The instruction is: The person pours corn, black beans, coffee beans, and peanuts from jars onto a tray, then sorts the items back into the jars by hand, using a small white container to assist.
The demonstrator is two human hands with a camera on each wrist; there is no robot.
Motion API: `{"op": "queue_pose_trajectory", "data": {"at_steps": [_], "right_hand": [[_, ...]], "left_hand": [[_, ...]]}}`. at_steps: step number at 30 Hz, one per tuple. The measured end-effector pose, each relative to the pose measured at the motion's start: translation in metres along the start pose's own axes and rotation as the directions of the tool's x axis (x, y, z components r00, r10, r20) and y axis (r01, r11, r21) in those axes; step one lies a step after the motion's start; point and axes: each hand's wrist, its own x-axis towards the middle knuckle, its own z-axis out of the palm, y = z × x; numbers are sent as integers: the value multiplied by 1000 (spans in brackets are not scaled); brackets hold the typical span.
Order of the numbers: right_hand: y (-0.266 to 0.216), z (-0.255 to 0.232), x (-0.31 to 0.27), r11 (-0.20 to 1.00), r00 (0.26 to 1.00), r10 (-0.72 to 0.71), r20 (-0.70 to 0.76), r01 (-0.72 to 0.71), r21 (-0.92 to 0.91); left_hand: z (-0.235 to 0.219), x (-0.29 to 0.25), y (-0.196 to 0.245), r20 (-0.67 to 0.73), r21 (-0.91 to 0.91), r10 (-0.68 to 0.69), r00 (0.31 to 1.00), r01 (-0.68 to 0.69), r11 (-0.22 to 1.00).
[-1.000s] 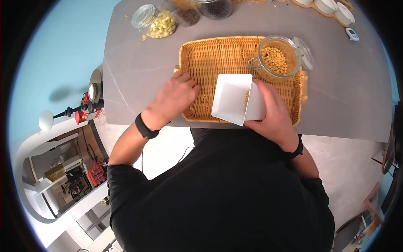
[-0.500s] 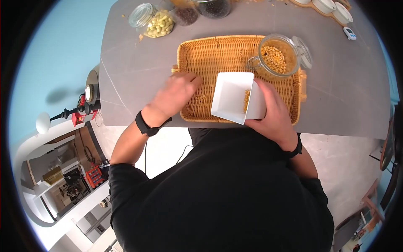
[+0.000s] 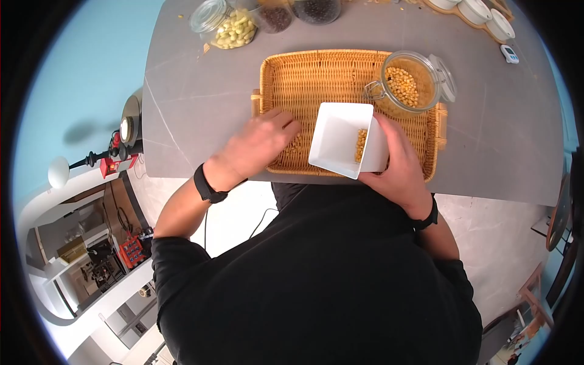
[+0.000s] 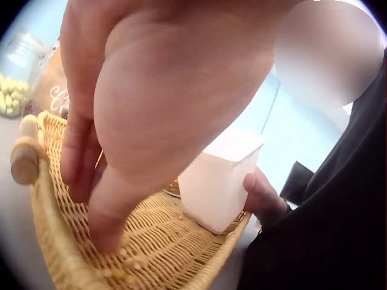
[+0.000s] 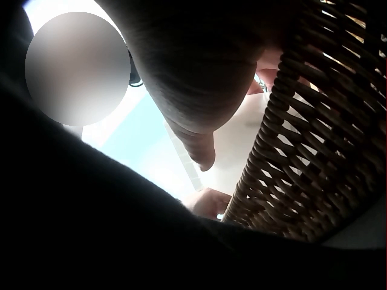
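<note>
My right hand (image 3: 398, 167) grips a white square container (image 3: 340, 137), tilted with its mouth toward the left over the wicker basket (image 3: 322, 58). Yellow corn kernels (image 3: 361, 145) lie along the container's inner wall. Over the basket's left end is my left hand (image 3: 260, 143), fingers pointing down inside. In the left wrist view the thumb (image 4: 107, 226) reaches close to loose kernels (image 4: 124, 272) on the woven floor, a gap showing between it and the fingers. A glass clip-top jar (image 3: 413, 58) of corn, lid swung back, stands at the basket's right end.
At the back left is a glass jar of pale yellow pieces (image 3: 234, 29). Beside it stand jars with dark contents (image 3: 316, 9). White bowls on a wooden tray (image 3: 477, 11) and a small white timer (image 3: 509, 53) sit at the back right.
My left hand has shifted slightly right, further into the basket. The right hand keeps hold of the white container, and more kernels show inside it.
</note>
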Motion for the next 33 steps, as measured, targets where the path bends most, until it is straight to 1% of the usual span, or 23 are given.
{"op": "queue_pose_trajectory", "data": {"at_steps": [1, 4, 7, 10, 13, 16, 19, 22, 25, 31, 33], "right_hand": [[0, 0, 0, 1000, 1000, -4, 1, 4, 5], [0, -1, 0, 1000, 1000, -17, 8, 17, -23], [-1, -1, 0, 999, 1000, -22, 4, 22, -25], [-1, -3, -1, 1000, 1000, -9, 0, 9, -22], [-1, -2, -1, 1000, 1000, 11, 7, -11, -19], [-1, -2, -1, 1000, 1000, 17, 16, -16, -14], [0, -1, 0, 1000, 1000, -6, 9, 6, -9], [2, -1, 0, 1000, 1000, -15, 15, 15, -9], [1, -1, -1, 1000, 1000, -7, 8, 7, -24], [0, -2, 1, 1000, 1000, -11, 16, 12, -24], [-1, -2, 1, 999, 1000, -19, 15, 19, -29]], "left_hand": [[-1, 1, -3, 3, 93, 23, 1000, -23, 995], [8, 3, -12, 124, 225, 39, 991, -66, 972], [13, 14, -16, 190, 255, 21, 981, -71, 964], [25, 16, -22, 71, 209, 84, 994, -98, 973], [15, 18, -17, 130, 92, 61, 990, -74, 993], [7, 17, -10, 78, -94, 44, 996, -37, 995], [4, 15, -3, 53, -194, 29, 998, -18, 981], [22, 13, -9, 14, -257, 73, 997, -67, 964], [26, 13, -13, 34, -253, 85, 996, -74, 965], [25, 14, -10, -13, -170, 113, 993, -114, 979], [25, 13, -10, 11, -172, 95, 995, -92, 981]]}}
